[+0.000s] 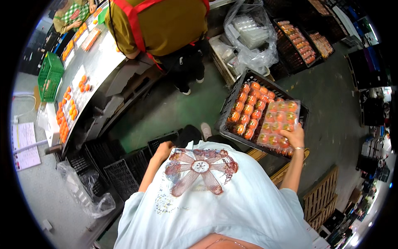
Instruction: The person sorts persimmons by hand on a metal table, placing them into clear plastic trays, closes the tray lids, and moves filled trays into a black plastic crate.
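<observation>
Fruit pack point(278, 120), clear and holding rows of red-orange fruit, is at the right hand's point(295, 137) fingers, over the right part of a black crate point(248, 142). Far left of the left fingers, loose orange fruit point(63, 122) lies on the white desk point(97, 62). Dark crates point(120, 176) stand just to their left and nearer the body. The left hand point(164, 150) is curled beside the pale shirt point(257, 191); whether its fingers hold anything cannot be told. Beyond them, a co-worker point(166, 29) in olive stands by the desk. Left of the right fingers, packed fruit point(248, 108) fills the crate's other side. The right fingers grip the pack's near right edge, thumb across its top. Held one-handed by that edge, the pack could tip and catch the rim; too hard a squeeze might pop its lid and bruise fruit.
</observation>
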The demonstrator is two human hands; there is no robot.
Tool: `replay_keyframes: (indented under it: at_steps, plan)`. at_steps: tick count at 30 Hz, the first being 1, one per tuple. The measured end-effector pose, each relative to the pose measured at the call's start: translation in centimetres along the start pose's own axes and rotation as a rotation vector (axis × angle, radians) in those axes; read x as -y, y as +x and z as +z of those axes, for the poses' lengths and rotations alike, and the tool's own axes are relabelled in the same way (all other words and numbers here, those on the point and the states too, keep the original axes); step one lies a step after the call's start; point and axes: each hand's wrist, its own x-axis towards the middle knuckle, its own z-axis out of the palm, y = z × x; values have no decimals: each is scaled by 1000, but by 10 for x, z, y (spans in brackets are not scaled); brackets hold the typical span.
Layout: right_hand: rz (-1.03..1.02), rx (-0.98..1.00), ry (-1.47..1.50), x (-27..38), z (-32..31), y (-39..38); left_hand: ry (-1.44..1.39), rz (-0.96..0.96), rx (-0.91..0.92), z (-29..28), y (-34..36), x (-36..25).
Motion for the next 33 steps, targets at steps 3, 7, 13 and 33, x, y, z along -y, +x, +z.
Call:
replay_keyframes:
  at_steps: [3, 7, 13, 33]
  plan:
    - [-34, 67, 299, 51, -36, -27, -222, 40, -113, -44, -14, -53]
    - [-260, 222, 371, 123, -32, -34, -873, 110, 112, -90, -23, -119]
    - [-522, 466, 337, 204, 72, -16, -968, 620, 350, -131, -8, -182]
    - [-510, 1228, 584, 503, 609, -16, -902, 320, -995, -408, -32, 137]
